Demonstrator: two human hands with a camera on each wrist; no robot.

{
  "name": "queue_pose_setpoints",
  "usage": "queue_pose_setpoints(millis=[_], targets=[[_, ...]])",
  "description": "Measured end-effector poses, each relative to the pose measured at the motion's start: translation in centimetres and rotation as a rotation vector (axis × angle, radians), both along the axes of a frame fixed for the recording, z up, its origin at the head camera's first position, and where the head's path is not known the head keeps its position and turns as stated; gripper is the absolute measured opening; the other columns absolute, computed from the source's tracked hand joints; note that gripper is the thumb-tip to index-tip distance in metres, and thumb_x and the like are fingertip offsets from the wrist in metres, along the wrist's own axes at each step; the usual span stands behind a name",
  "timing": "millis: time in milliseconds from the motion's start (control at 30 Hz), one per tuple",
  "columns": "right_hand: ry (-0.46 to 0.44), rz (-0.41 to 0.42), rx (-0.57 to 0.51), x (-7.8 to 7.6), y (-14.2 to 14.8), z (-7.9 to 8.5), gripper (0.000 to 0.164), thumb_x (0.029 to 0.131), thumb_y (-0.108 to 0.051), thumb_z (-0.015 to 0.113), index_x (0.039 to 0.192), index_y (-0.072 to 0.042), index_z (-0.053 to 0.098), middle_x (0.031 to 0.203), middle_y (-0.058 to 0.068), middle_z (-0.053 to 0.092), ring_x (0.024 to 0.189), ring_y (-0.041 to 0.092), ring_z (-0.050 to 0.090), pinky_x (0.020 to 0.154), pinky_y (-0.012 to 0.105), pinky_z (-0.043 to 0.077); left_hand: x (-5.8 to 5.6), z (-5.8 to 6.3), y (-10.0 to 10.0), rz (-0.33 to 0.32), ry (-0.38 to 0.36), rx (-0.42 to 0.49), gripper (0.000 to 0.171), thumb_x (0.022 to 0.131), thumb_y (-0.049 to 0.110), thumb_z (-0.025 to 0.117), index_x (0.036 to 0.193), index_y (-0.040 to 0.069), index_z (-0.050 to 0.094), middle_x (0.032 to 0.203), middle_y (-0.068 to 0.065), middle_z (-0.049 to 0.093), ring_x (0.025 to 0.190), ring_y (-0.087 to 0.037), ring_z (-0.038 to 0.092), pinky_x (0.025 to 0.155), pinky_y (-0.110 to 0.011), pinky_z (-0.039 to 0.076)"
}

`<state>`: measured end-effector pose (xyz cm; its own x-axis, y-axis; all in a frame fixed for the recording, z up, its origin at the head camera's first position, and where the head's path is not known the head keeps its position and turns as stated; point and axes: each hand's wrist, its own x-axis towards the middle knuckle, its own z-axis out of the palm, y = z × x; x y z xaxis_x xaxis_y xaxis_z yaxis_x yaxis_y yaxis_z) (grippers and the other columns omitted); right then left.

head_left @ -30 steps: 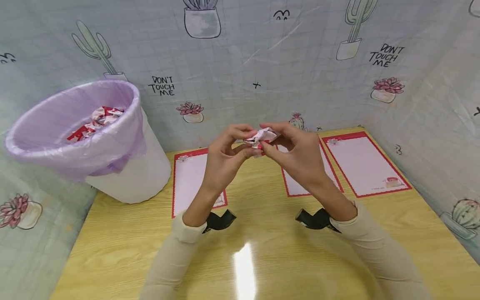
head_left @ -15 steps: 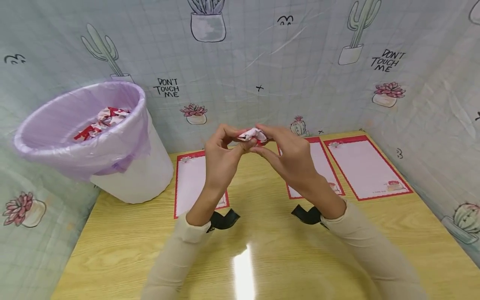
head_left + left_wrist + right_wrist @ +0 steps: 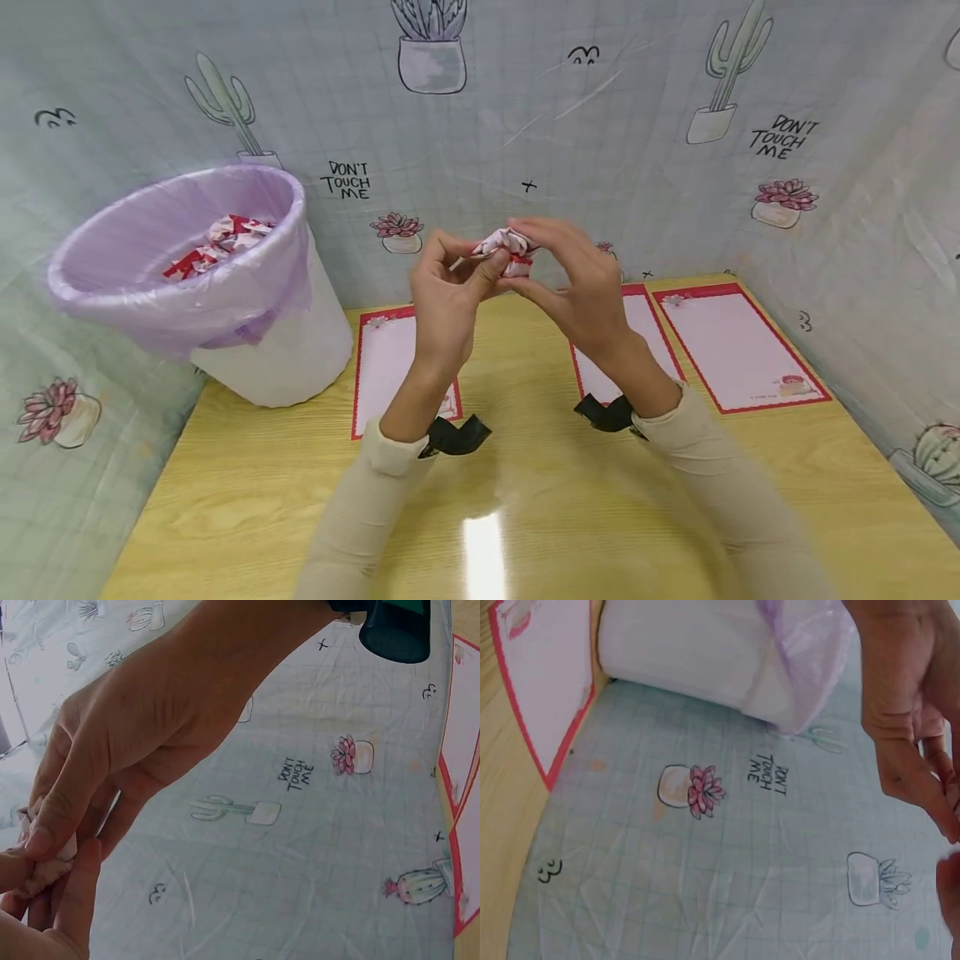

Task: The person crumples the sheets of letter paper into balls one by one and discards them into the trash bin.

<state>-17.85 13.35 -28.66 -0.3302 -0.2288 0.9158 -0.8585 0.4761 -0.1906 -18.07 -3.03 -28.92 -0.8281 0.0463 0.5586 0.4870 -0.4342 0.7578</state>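
Note:
A small crumpled piece of red-edged white paper [image 3: 506, 242] is held up over the table between both hands. My left hand [image 3: 446, 312] pinches it from the left, thumb across its front. From the right, my right hand [image 3: 588, 287] grips it between thumb and fingers, with a red strip showing below the white folds. In the left wrist view the right hand [image 3: 135, 735] reaches in from the top and partly covers the paper ball [image 3: 49, 876]. The left hand [image 3: 915, 712] appears at the upper right of the right wrist view, where the paper is mostly cut off.
A white bin [image 3: 277, 350] with a purple liner [image 3: 180, 308] stands at the left, with several crumpled red-and-white papers [image 3: 221, 242] inside. Flat red-bordered sheets lie on the wooden table [image 3: 525, 500]: one left [image 3: 382, 358], two right [image 3: 742, 350]. A cactus-printed cloth [image 3: 465, 150] hangs behind.
Both hands have risen slightly, and the paper has been turned and squeezed between the fingers, now showing a red strip on its lower part. The head view has shifted a little left.

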Motion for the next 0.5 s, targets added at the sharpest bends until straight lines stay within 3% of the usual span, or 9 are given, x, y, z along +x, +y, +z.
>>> queue_pose_setpoints(millis=[100,200,267,333,400,500], targets=[[0.016,-0.005,0.048,0.7,0.5,0.3,0.059,0.073,-0.003,0.089,0.125,0.008,0.064,0.118,0.021,0.07,0.102,0.03,0.071,0.09,0.035,0.058,0.0,0.1,-0.8,-0.042,0.086,-0.118,0.021,0.093,-0.01,0.066,0.111,-0.005,0.058,0.103,-0.008,0.059,0.094,-0.02,0.069,0.079,-0.04,0.062],[0.0,0.014,0.102,1.2,0.8,0.8,0.058,0.074,-0.002,0.087,0.126,0.01,0.062,0.115,0.022,0.07,0.098,0.03,0.072,0.082,0.039,0.061,-0.5,0.4,-2.2,-0.119,0.229,-0.236,0.042,0.094,-0.005,0.068,0.133,-0.01,0.055,0.104,-0.011,0.058,0.097,-0.025,0.067,0.079,-0.043,0.062],[-0.017,0.03,0.135,1.5,0.9,1.2,0.056,0.077,-0.003,0.086,0.127,0.01,0.063,0.114,0.022,0.071,0.098,0.03,0.072,0.081,0.041,0.061,-1.1,0.6,-3.0,-0.142,0.33,-0.305,0.049,0.093,0.004,0.071,0.137,-0.011,0.055,0.103,-0.013,0.059,0.098,-0.026,0.065,0.078,-0.04,0.062],[-0.033,0.038,0.161,1.6,1.0,1.4,0.054,0.079,-0.003,0.084,0.127,0.009,0.063,0.113,0.021,0.072,0.097,0.028,0.073,0.079,0.041,0.061,-1.7,0.7,-3.3,-0.13,0.421,-0.356,0.051,0.093,0.014,0.07,0.135,-0.012,0.057,0.101,-0.013,0.06,0.094,-0.023,0.063,0.072,-0.033,0.062],[-0.035,0.037,0.172,1.6,1.1,1.6,0.05,0.081,-0.003,0.083,0.126,0.009,0.065,0.111,0.02,0.073,0.095,0.028,0.073,0.078,0.041,0.061,-2.1,0.7,-3.2,-0.039,0.507,-0.403,0.05,0.091,0.021,0.069,0.128,-0.013,0.063,0.096,-0.013,0.061,0.087,-0.017,0.058,0.065,-0.023,0.057],[-0.023,0.038,0.146,1.3,1.3,1.6,0.04,0.081,0.0,0.081,0.118,0.009,0.068,0.104,0.019,0.074,0.09,0.028,0.074,0.076,0.039,0.061,-2.3,0.4,-2.3,0.078,0.574,-0.421,0.042,0.093,0.019,0.067,0.121,-0.013,0.067,0.089,-0.015,0.06,0.082,-0.015,0.053,0.061,-0.02,0.051]])
